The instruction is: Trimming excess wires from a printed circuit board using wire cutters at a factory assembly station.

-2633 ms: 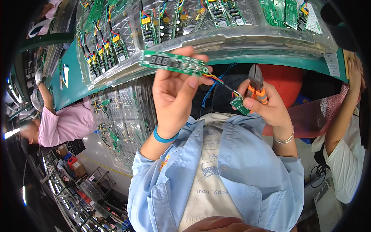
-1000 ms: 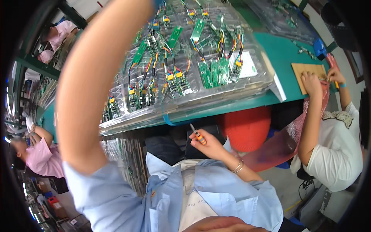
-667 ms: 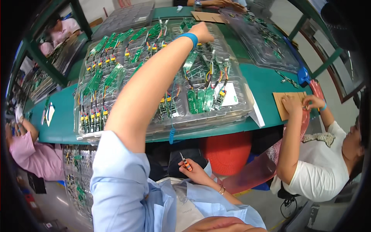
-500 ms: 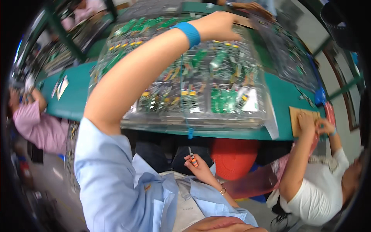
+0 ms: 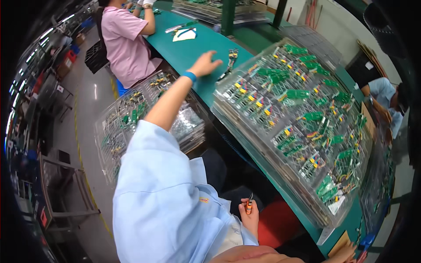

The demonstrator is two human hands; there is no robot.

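My left hand (image 5: 204, 65), with a blue band at the wrist, reaches out over the green table mat (image 5: 175, 46). Its fingers are apart and nothing shows in them. Just beyond the fingertips lies a small wired circuit-board assembly (image 5: 231, 59), close to the stacked clear trays (image 5: 263, 151). Those trays carry many green circuit boards (image 5: 296, 94) with yellow connectors and coloured wires. Low in front of my body, my right hand (image 5: 251, 221) is closed round an orange-and-black handled tool (image 5: 249, 206) with a thin metal tip; its exact kind is unclear.
Another stack of board-filled trays (image 5: 131, 118) stands left of my arm, below the table. A person in pink (image 5: 127, 41) works at the far left. A paper with small tools (image 5: 184, 34) lies on the mat. A green post (image 5: 228, 17) rises behind, and another person's hands (image 5: 344, 253) are at lower right.
My view has turned left. My left hand has moved from above the tray stack to the mat left of it. My right hand still holds the orange-and-black tool.
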